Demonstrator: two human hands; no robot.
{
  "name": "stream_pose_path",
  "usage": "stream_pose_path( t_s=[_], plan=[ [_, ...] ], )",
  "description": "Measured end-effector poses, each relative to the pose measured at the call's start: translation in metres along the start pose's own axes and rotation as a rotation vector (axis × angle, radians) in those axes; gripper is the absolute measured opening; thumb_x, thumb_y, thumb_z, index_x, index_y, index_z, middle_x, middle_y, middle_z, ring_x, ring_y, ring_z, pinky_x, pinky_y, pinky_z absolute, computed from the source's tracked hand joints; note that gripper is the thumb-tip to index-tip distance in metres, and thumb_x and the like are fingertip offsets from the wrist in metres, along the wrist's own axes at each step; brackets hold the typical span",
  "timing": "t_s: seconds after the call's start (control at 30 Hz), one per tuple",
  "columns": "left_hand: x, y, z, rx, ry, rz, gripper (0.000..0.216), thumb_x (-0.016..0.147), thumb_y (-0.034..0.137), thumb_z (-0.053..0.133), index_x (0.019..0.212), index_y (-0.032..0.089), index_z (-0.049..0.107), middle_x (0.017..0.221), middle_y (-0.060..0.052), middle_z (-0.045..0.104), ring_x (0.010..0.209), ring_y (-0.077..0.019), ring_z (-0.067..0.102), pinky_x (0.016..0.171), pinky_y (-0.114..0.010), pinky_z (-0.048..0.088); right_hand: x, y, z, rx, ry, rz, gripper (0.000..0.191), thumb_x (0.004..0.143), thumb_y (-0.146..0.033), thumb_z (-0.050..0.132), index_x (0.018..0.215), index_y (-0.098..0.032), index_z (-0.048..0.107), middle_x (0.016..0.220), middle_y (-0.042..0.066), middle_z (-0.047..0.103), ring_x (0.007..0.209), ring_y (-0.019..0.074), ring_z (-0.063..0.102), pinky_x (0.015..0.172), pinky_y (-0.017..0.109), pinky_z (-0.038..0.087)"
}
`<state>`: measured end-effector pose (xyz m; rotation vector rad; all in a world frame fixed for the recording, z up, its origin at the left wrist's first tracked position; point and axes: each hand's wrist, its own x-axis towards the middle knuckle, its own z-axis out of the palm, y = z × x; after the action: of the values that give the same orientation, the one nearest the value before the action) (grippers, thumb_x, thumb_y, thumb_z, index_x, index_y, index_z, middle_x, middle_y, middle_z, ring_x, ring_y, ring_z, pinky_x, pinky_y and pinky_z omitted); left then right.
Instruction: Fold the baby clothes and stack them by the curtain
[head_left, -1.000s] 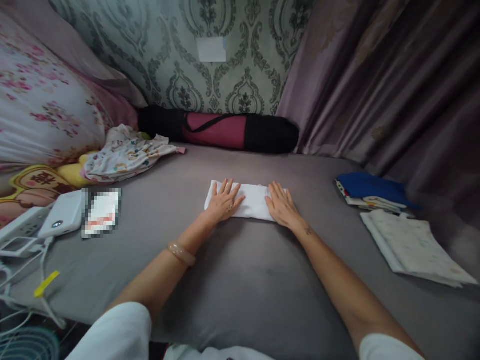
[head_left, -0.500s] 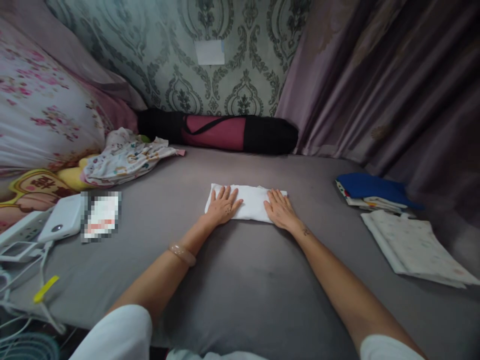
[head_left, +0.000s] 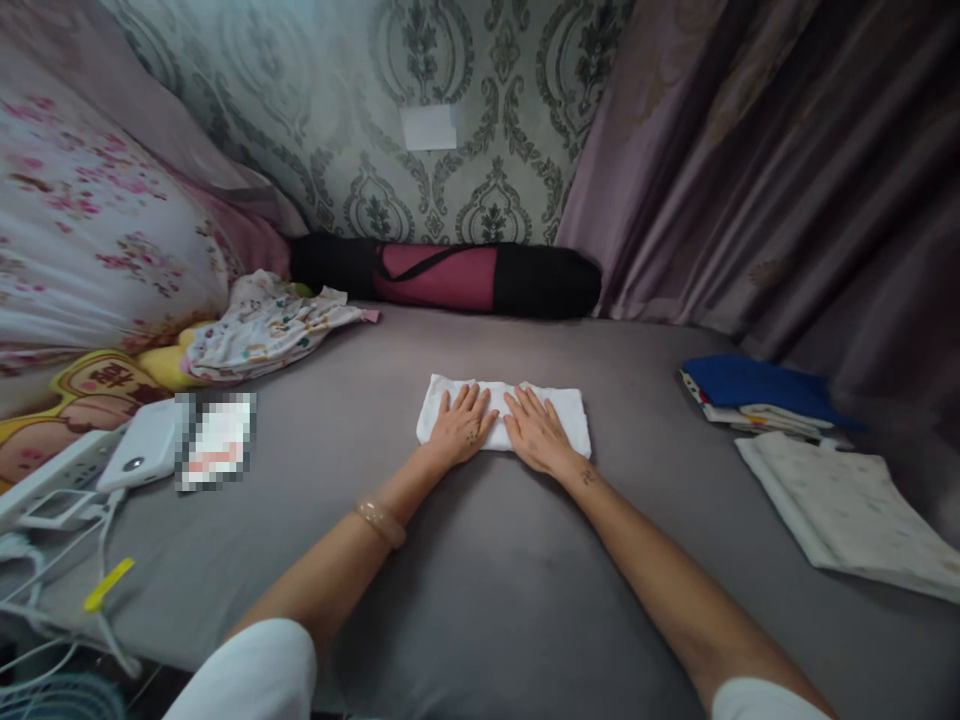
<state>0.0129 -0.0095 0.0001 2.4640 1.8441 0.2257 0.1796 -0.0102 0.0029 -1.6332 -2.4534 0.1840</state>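
Note:
A white folded cloth point(head_left: 576, 415) lies flat on the grey bed sheet point(head_left: 480, 560), long side across my view. My left hand point(head_left: 459, 425) rests palm down on its left half, fingers stretched out and pointing away from me. On the middle and right part, my right hand point(head_left: 538, 432) presses flat with its fingers slightly spread. The two thumbs are close together near the cloth's middle. Part of the cloth is hidden beneath both hands. A beige bangle point(head_left: 381, 522) sits on my left forearm.
At right lie a folded blue cloth point(head_left: 761, 388) and a pale folded cloth point(head_left: 862, 505). A black and red long bag point(head_left: 439, 278) lies along the wall. To the left are a rumpled printed garment point(head_left: 262, 325), a power strip point(head_left: 67, 470), a white device point(head_left: 150, 445) and cables.
My right hand has slid left across the cloth toward my left hand, uncovering the cloth's right end. My left hand stays flat on the left half. The view has tilted up slightly.

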Motion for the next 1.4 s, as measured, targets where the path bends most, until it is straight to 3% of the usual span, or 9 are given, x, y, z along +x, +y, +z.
stream_pose_path(
  t_s=[0.27,0.47,0.7,0.93,1.13,1.4],
  plan=[
    [0.002,0.0,0.002,-0.022,-0.039,-0.013,0.06,0.099,0.046,0.018,0.148,0.014,0.031,0.155,-0.013,0.028,0.144,-0.0288,0.022,0.115,-0.055,0.015,0.001,0.002,0.006,-0.003,0.003,0.009,0.055,0.098,-0.036,0.023,0.147,-0.014,0.035,0.156,0.011,0.028,0.145,0.0248,0.018,0.116,0.048,0.015],
    [-0.001,-0.002,-0.011,-0.068,-0.095,0.016,0.058,0.099,0.046,0.021,0.146,0.014,0.034,0.155,-0.014,0.028,0.144,-0.0276,0.022,0.114,-0.054,0.018,0.002,0.003,0.0,-0.001,-0.057,0.014,0.055,0.098,-0.036,0.023,0.147,-0.014,0.035,0.156,0.012,0.027,0.145,0.025,0.017,0.115,0.049,0.016],
    [-0.008,-0.018,-0.022,0.033,0.134,-0.044,0.052,0.099,0.038,0.021,0.143,0.016,0.038,0.153,-0.014,0.032,0.144,-0.0269,0.022,0.116,-0.053,0.013,0.013,-0.02,-0.012,0.005,0.06,-0.05,0.054,0.098,-0.031,0.025,0.149,-0.015,0.031,0.158,0.012,0.021,0.146,0.0246,0.014,0.115,0.051,0.012],
    [-0.013,-0.047,-0.006,0.026,0.016,-0.106,0.054,0.099,0.042,0.022,0.144,0.016,0.036,0.154,-0.014,0.031,0.145,-0.0285,0.021,0.114,-0.057,0.016,0.023,-0.043,0.007,0.032,0.038,-0.095,0.055,0.098,-0.039,0.027,0.147,-0.017,0.035,0.156,0.012,0.026,0.144,0.0274,0.019,0.115,0.052,0.012],
    [-0.013,-0.048,-0.003,-0.04,-0.078,-0.129,0.058,0.099,0.044,0.021,0.146,0.012,0.032,0.157,-0.017,0.019,0.146,-0.0294,0.015,0.114,-0.054,0.019,0.026,-0.04,0.019,0.005,0.042,-0.091,0.055,0.098,-0.041,0.027,0.146,-0.018,0.037,0.155,0.011,0.03,0.144,0.0284,0.021,0.114,0.053,0.012],
    [-0.009,-0.058,0.001,-0.203,-0.011,-0.153,0.055,0.098,0.043,0.023,0.144,0.015,0.036,0.156,-0.015,0.025,0.145,-0.0259,0.018,0.114,-0.051,0.022,0.027,-0.042,0.013,0.011,-0.001,-0.073,0.055,0.098,-0.04,0.028,0.146,-0.017,0.037,0.155,0.012,0.03,0.143,0.0281,0.022,0.114,0.053,0.012]
  ],
)
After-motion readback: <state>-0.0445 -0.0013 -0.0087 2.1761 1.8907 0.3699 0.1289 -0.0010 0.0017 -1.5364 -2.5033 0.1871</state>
